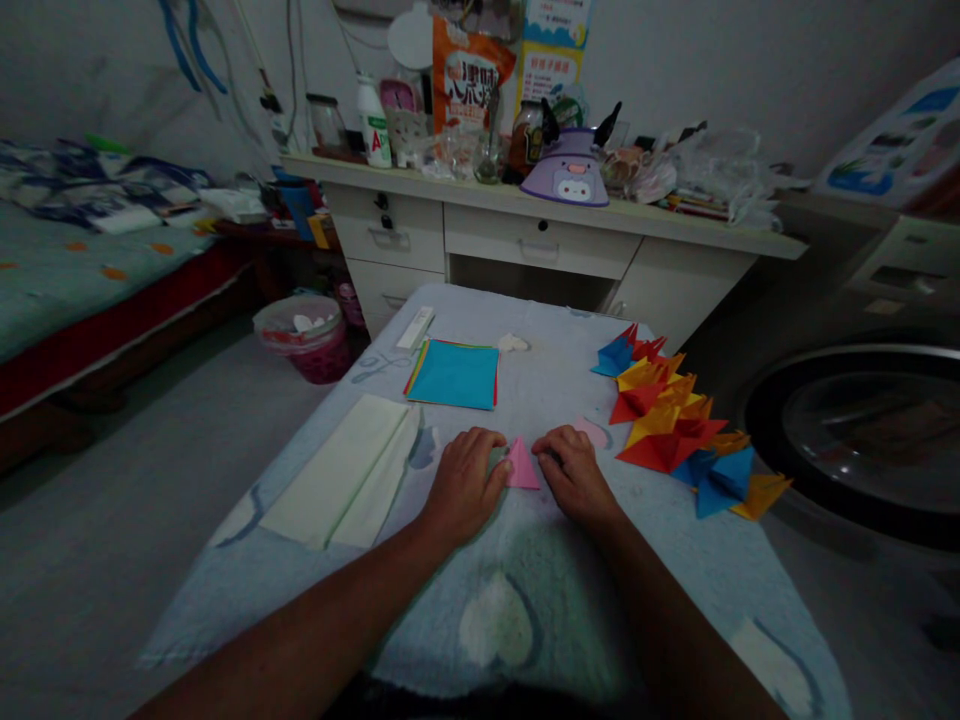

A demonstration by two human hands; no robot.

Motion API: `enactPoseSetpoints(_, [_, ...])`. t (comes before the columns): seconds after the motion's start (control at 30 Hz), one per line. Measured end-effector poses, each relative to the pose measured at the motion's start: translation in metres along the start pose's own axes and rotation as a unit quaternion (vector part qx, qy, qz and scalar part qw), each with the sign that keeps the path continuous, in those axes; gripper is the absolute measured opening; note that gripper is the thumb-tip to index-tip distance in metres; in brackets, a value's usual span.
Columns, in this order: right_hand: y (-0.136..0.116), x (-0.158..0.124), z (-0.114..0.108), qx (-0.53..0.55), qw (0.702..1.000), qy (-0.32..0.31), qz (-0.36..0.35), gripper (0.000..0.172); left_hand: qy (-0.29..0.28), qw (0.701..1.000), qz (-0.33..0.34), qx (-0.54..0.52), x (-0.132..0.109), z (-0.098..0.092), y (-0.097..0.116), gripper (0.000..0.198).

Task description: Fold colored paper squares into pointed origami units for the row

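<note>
A small pink folded paper [523, 468], pointed at its top, lies on the cloth-covered table between my two hands. My left hand [466, 482] rests at its left side, with the thumb against the paper's edge and the index finger curled above. On the other side, my right hand [576, 474] has its fingers curled and drawn together close to the paper's right edge, with a narrow gap showing. Beyond my left hand is a stack of square coloured paper [456, 374], blue on top. Several folded paper cranes [667, 440] in red, yellow, orange and blue stand in a cluster to the right.
A pale folded sheet [337, 470] lies left on the patterned tablecloth [555, 610], and a small white box [416, 328] sits near its far edge. Behind stands a white desk [540, 240] crowded with jars and bags. A pink bin [307, 340] is on the floor; a washing machine [862, 300] stands right.
</note>
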State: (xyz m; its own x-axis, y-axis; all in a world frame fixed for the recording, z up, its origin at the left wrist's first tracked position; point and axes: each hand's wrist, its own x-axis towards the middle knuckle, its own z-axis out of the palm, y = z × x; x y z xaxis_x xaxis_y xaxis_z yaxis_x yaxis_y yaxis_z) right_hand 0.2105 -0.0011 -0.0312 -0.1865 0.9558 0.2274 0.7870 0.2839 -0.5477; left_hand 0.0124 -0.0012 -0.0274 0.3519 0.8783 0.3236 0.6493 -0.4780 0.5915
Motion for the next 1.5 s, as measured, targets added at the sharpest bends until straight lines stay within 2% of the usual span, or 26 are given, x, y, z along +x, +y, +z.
enactPoseSetpoints(0.2, [-0.003,-0.001,0.001,0.003,1.0,-0.016,0.018,0.014,-0.026,0.998,-0.028,0.049,0.003,0.0,-0.001,0.013])
enactPoseSetpoints(0.43, [-0.01,-0.001,0.0,-0.007,0.999,-0.027,0.039,0.011,-0.031,0.998,-0.031,0.053,0.003,-0.001,-0.001,0.02])
enactPoseSetpoints(0.63, [-0.009,-0.003,0.0,0.012,1.0,-0.01,0.015,0.018,-0.026,0.999,-0.03,-0.007,0.005,-0.001,-0.005,0.018])
enactPoseSetpoints(0.83, [-0.013,-0.002,-0.002,0.062,0.998,-0.009,-0.017,0.008,-0.016,0.994,-0.028,-0.108,0.008,-0.005,-0.005,0.013])
enactPoseSetpoints(1.03, [-0.014,-0.005,-0.011,0.124,0.989,-0.058,-0.057,0.023,-0.028,0.99,-0.031,-0.138,0.009,-0.006,-0.005,0.009])
enactPoseSetpoints(1.1, [-0.015,-0.005,-0.013,0.133,0.986,-0.074,-0.069,0.021,-0.034,0.992,-0.028,-0.12,0.01,-0.005,-0.005,0.006])
enactPoseSetpoints(1.27, [-0.016,-0.005,-0.011,0.087,0.994,-0.047,-0.048,0.003,-0.056,0.997,-0.019,-0.058,0.01,-0.002,-0.005,0.003])
enactPoseSetpoints(1.4, [-0.013,-0.006,-0.007,0.04,0.998,-0.029,-0.03,0.022,-0.045,0.996,-0.018,-0.073,0.01,-0.002,-0.007,0.006])
enactPoseSetpoints(1.5, [-0.009,-0.005,-0.003,0.017,0.998,-0.053,-0.035,0.019,-0.023,0.994,-0.021,-0.106,0.01,-0.003,-0.007,0.007])
